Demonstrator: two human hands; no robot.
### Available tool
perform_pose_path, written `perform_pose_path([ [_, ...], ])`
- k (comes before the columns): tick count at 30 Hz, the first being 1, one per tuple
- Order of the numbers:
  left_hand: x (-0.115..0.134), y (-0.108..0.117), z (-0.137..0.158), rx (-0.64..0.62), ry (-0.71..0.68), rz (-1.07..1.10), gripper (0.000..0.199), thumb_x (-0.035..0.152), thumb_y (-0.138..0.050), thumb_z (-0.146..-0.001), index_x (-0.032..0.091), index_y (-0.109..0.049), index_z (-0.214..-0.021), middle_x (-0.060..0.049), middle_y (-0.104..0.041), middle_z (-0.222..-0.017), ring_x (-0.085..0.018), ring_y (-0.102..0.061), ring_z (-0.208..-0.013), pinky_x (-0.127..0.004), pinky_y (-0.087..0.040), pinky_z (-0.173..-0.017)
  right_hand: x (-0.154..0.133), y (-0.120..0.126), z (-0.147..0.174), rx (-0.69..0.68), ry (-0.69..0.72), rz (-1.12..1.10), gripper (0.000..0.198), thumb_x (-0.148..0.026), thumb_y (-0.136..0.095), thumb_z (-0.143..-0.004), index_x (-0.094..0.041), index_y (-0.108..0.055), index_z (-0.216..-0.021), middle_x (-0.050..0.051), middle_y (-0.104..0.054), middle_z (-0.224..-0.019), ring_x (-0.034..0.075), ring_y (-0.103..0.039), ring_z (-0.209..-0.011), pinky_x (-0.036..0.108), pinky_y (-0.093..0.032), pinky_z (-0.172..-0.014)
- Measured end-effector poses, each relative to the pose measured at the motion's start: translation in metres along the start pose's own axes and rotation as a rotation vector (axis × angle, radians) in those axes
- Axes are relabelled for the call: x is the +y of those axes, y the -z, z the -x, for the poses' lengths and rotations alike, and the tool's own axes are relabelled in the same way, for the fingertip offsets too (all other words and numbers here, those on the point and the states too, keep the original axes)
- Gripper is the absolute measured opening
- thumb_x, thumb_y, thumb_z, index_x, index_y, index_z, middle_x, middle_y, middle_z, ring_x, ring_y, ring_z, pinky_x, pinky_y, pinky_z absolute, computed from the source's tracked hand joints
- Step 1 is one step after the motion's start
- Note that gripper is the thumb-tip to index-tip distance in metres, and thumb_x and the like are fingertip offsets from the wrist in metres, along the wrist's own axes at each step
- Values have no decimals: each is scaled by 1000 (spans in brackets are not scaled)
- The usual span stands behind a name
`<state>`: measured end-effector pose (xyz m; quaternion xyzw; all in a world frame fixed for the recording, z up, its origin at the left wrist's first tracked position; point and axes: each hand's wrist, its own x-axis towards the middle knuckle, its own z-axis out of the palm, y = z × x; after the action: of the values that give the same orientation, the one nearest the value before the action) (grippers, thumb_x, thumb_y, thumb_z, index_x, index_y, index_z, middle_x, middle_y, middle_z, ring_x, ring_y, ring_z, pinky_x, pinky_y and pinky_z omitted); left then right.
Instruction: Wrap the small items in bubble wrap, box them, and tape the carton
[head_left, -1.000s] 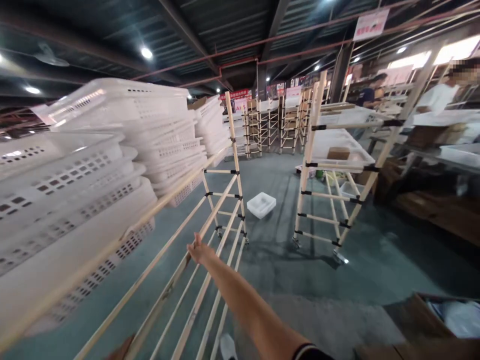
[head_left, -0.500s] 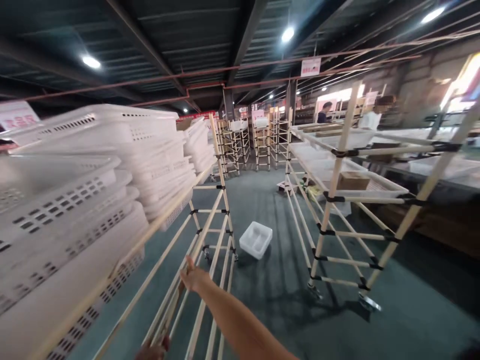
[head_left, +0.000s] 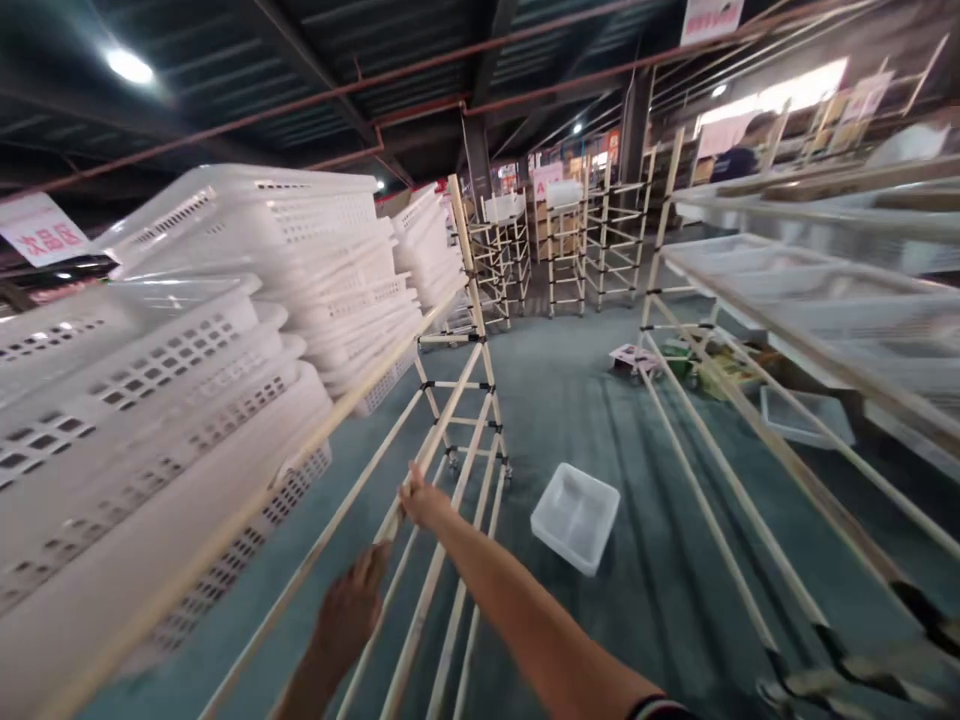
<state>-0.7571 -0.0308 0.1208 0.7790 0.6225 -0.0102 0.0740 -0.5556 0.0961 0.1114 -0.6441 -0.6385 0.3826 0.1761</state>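
Observation:
My right hand [head_left: 424, 498] reaches forward across the left rack and grips one of its long cream-coloured rails [head_left: 444, 425]. Closer to me, my left hand [head_left: 351, 600] is closed over the same rail; motion blurs it, and its fingertips are partly hidden. To the right of my right forearm, a white plastic tray [head_left: 576, 518] with a divided inside lies on the floor. The rack's upright post [head_left: 469, 262] rises beyond my hands, with dark joints linking it to the rails.
Stacked white perforated baskets [head_left: 247, 260] fill the left side. A second rack with translucent trays [head_left: 825, 290] stands on the right. Green floor [head_left: 570, 390] runs between them towards more racks [head_left: 566, 250]. A person [head_left: 739, 155] is behind the right rack.
My left hand has moved forward along the rail, closer to my right hand. The view has shifted forward and turned, so the right rack looms nearer and the floor tray appears larger.

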Motion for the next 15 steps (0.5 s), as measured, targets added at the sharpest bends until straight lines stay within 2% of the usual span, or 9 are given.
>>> perform_pose_path([
  [3, -8, 11, 10, -62, -43, -120, 80, 12, -40, -105, 21, -60, -182, -23, -62, -181, -47, -72, -155, -56, -65, -120, -18, -13, 4, -35, -53, -30, 74, -47, -50, -120, -25, -37, -190, 24, -77, -160, 42, -76, -149, 66, -57, -130],
  [6, -53, 5, 20, -78, -58, -41, 76, 19, -35, -110, 17, -61, -181, -23, -67, -176, -45, -76, -149, -53, -65, -117, -36, -40, 8, -22, -77, -38, 72, -43, -50, -120, -28, -38, -189, 21, -75, -164, 39, -74, -153, 61, -56, -132],
  [9, -113, -13, 19, -70, -41, 215, 77, 35, -47, -104, 17, -63, -177, -22, -70, -172, -45, -76, -150, -51, -62, -121, -56, -70, 11, 11, -102, -43, 74, -50, -47, -122, -27, -33, -191, 20, -78, -160, 36, -78, -147, 56, -59, -129],
  [11, -150, -22, 14, -108, -18, 452, 87, 49, -56, -95, 19, -61, -176, -20, -77, -163, -42, -78, -148, -47, -62, -121, -73, -88, 12, 42, -115, -47, 77, -53, -46, -122, -28, -29, -193, 18, -78, -160, 35, -78, -146, 54, -61, -127],
  [13, -180, -22, 9, -225, 50, 711, 93, 64, -64, -82, 23, -67, -165, -17, -86, -144, -39, -86, -129, -44, -67, -107, -94, -101, 14, 70, -137, -53, 79, -53, -45, -122, -28, -25, -194, 18, -78, -160, 35, -78, -145, 53, -62, -124],
  [15, -205, -13, 5, -394, 146, 947, 89, 74, -74, -68, 31, -76, -146, -11, -90, -129, -36, -90, -109, -42, -69, -91, -118, -111, 15, 93, -166, -59, 80, -51, -45, -122, -27, -23, -195, 19, -79, -159, 36, -80, -142, 54, -64, -121],
])
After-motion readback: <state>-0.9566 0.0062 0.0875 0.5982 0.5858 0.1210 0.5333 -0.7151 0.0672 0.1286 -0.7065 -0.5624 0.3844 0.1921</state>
